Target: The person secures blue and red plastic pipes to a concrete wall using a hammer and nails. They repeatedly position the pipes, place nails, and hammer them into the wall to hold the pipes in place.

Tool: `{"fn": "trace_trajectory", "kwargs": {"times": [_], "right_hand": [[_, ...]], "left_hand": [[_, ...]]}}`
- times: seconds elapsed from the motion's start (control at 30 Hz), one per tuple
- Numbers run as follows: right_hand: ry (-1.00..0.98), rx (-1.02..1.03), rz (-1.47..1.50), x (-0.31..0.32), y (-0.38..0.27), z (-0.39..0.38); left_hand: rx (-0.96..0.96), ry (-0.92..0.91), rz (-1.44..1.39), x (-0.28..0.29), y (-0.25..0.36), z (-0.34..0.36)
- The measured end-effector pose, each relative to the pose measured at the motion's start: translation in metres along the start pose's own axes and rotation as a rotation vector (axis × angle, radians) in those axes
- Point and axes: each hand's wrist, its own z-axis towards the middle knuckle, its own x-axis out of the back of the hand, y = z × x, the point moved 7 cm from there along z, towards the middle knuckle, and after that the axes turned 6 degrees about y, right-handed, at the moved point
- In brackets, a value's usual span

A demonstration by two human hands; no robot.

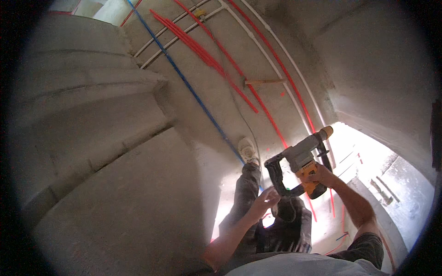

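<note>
A yellow and grey rotary hammer drill (301, 158) hangs in front of my body, its tan chuck end pointing up and to the right. My right hand (318, 177) is wrapped round its yellow motor housing. The black rear handle (275, 177) faces left, and a black side handle (325, 155) sticks out near the chuck. My left hand (269, 198) is just below the rear handle, with its fingers drawn together. Whatever they pinch is too small to make out. A thin dark cord (291, 209) loops beside that hand, in front of my trousers.
Red pipes (198, 48), white pipes (258, 41) and a blue pipe (186, 83) run along the concrete floor. A wooden-handled hammer (266, 82) lies across them. A grey cable (246, 120) trails past my shoe (247, 149). Concrete walls (115, 184) stand left and right; bright light enters at right.
</note>
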Motion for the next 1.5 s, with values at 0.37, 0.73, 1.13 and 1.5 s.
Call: {"fn": "trace_trajectory", "kwargs": {"times": [0.37, 0.73, 1.13, 1.5], "right_hand": [[-0.258, 0.157, 0.145, -0.106, -0.147, -0.019], [-0.664, 0.409, -0.246, -0.134, -0.229, 0.102], [0.547, 0.329, -1.014, -0.01, -0.23, 0.562], [0.181, 0.245, -1.318, -0.067, -0.292, 0.595]], "left_hand": [[-0.208, 0.077, -1.042, 0.024, 0.199, -0.061], [-0.411, 0.646, -0.738, 0.077, 0.286, -0.107], [0.003, 1.002, -0.576, 0.297, 0.163, -0.114], [0.365, 1.017, -0.163, 0.354, 0.262, -0.092]]}}
